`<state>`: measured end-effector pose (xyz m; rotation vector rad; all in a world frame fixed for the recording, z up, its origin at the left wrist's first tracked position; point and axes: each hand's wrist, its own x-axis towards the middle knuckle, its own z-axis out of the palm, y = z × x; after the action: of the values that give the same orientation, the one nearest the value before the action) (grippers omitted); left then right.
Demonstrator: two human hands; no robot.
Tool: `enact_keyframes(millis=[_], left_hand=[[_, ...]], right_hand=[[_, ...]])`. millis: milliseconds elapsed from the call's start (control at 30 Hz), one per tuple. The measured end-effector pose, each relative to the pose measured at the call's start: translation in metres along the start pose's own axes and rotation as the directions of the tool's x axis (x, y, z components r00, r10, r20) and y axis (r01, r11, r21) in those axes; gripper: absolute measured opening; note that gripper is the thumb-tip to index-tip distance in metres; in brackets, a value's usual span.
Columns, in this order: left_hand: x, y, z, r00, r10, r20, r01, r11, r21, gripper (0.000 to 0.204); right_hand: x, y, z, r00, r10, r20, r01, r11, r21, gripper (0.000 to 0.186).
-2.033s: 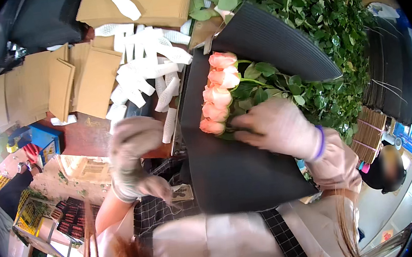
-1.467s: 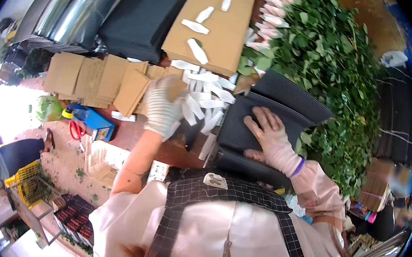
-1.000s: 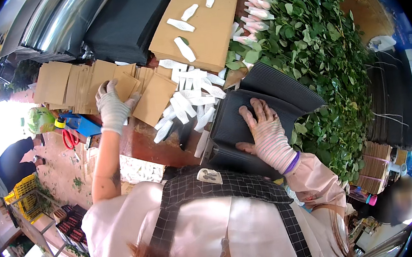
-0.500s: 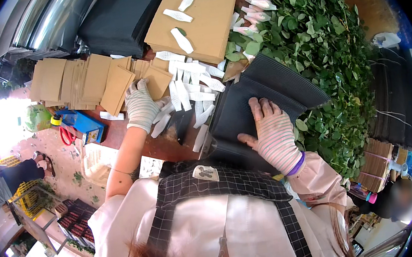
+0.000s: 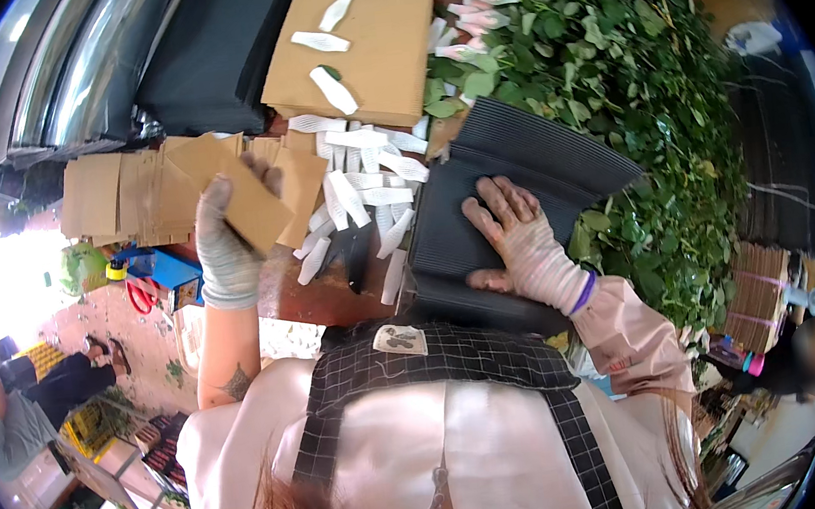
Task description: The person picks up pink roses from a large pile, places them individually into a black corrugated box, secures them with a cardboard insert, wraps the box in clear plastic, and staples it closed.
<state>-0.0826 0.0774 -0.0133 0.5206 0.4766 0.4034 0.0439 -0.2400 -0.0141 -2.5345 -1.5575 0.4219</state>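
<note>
Two gloved hands: set well apart, with the left hand (image 5: 227, 258) at the loose cardboard and the right hand (image 5: 529, 247) on the black corrugated sheet (image 5: 439, 221).
Cardboard piece (image 5: 248, 202): gripped in the left hand, tilted, just over the cardboard pile (image 5: 91, 193) on the left; one layer or more, cannot tell.
Left fingers: closed narrow on the cardboard piece, with the thumb at one edge and fingertips showing past the opposite edge.
Right fingers: nearly straight, slightly parted, laid on the sheet with the thumb out to the side; pinching nothing.
Black corrugated sheet: folded, with a ribbed flap (image 5: 540, 146) tilted up beyond the right hand, near the leafy stems (image 5: 606, 65).
Under the fold: hidden, cannot tell.
White mesh sleeves (image 5: 347, 196): scattered between cardboard and sheet.
Step in hand: seemingly taking cardboard with the sheet pinned down.
Next move: by judgement, calls for a firm left pinch, a lift clear of the mesh sleeves, and steady right-palm pressure against springing.
</note>
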Motion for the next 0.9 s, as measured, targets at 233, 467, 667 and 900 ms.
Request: enact_keyframes(millis=[233,467,667,900], left_hand=[[-0.023,-0.056,0.031,0.906,-0.414,0.09,0.232,0.662,0.712,0.03],[0.008,-0.128,0.093,0.721,-0.69,0.058,0.236,0.324,0.916,0.035],[0.017,-0.137,0.102,0.767,-0.639,0.067,0.04,0.151,0.988,0.039],[0.007,-0.122,0.056,0.904,-0.191,0.383,-0.38,0.055,0.923,0.039]], right_hand=[[-0.005,-0.011,-0.016,0.951,0.303,0.057,-0.296,0.95,-0.1,0.103],[-0.01,0.016,0.001,0.965,0.262,0.006,-0.26,0.958,-0.125,0.074],[-0.02,0.009,-0.018,0.921,0.323,-0.218,-0.309,0.946,0.098,0.044],[-0.003,-0.015,-0.009,0.975,0.224,-0.009,-0.223,0.968,-0.116,0.078]])
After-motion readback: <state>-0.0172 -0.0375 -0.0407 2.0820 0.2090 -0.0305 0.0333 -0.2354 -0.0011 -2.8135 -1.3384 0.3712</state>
